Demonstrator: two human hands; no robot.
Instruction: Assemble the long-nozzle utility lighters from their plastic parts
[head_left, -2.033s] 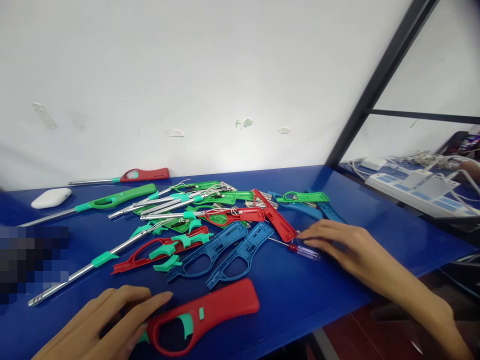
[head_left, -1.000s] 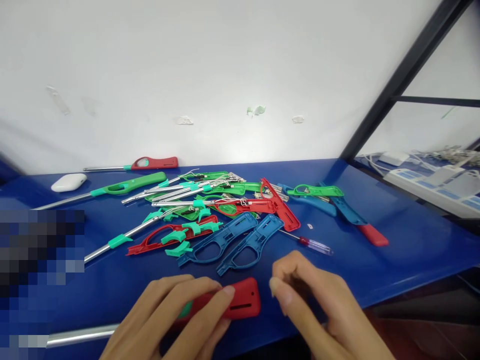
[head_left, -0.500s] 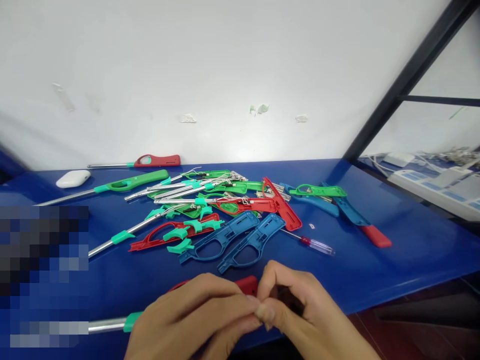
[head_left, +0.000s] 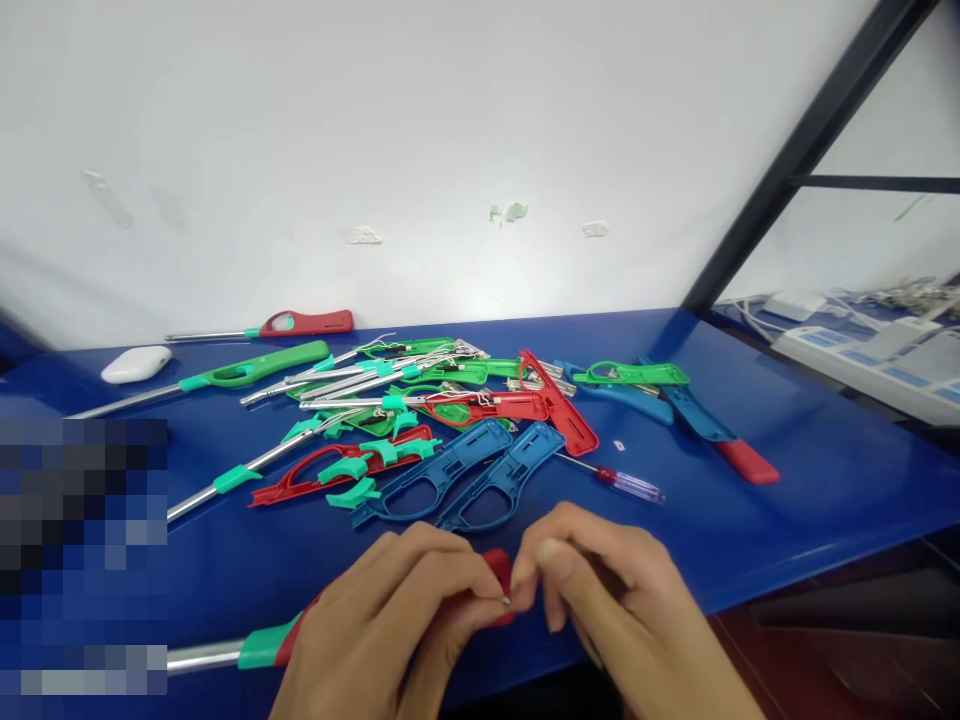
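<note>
My left hand (head_left: 390,615) is closed, with thumb and fingertips pinching a tiny shiny metal piece (head_left: 506,601) too small to identify. My right hand (head_left: 607,590) is beside it, its index fingertip close to the piece and its thumb apart from that fingertip. Beneath my hands lies a red gas lighter (head_left: 498,565) with a green collar and a metal tube, mostly covered by my left hand. Just beyond are two blue lighter handle halves (head_left: 501,490) and a screwdriver (head_left: 630,483) with a clear and red handle.
Behind lies a pile of opened lighters (head_left: 450,375) with metal tubes, wires and green triggers (head_left: 352,492). A red lighter (head_left: 315,322), a green lighter (head_left: 277,362) and a white case (head_left: 136,364) are at back left. Blue and red handle parts (head_left: 750,462) lie right, near a power strip (head_left: 862,365).
My right thumb has lifted from the pinch and the fingertips of my two hands have parted slightly. The metal piece now shows at my left fingertips. The camera view has shifted a little.
</note>
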